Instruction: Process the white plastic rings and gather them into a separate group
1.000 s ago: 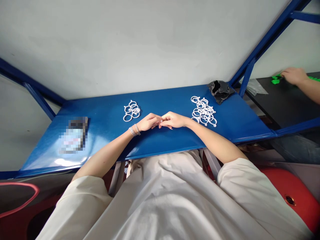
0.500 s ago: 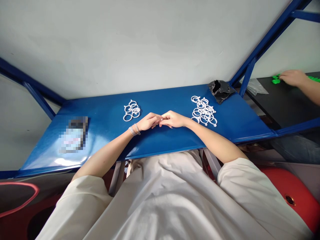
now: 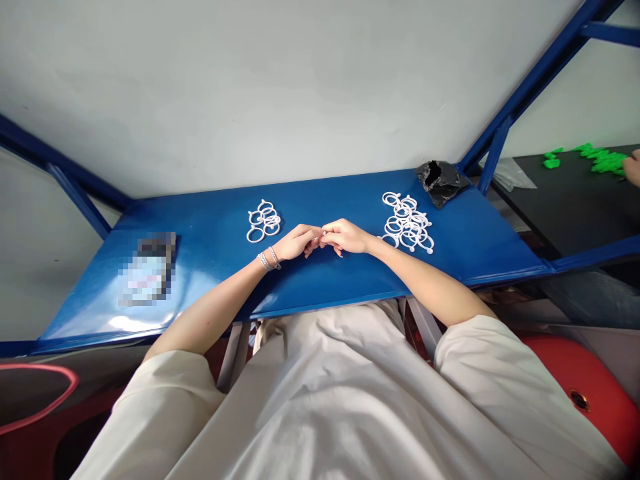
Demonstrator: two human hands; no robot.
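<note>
Blue bench (image 3: pixel 210 220), white rings (image 3: pixel 407 223) (knobbed, heaped) beside left hand (image 3: pixel 296 243) and right hand (image 3: pixel 346 237)

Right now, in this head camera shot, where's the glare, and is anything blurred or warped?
In the head view, glare whitens the blue tabletop near its front left corner; a blocky pixelated patch hides what lies there; the white plastic rings look fairly sharp; the wide lens splays the blue frame strut; a soft shadow lies beside the left forearm.

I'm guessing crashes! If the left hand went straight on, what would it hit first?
The left hand would meet the right hand first; they are very close, maybe already touching.
</note>
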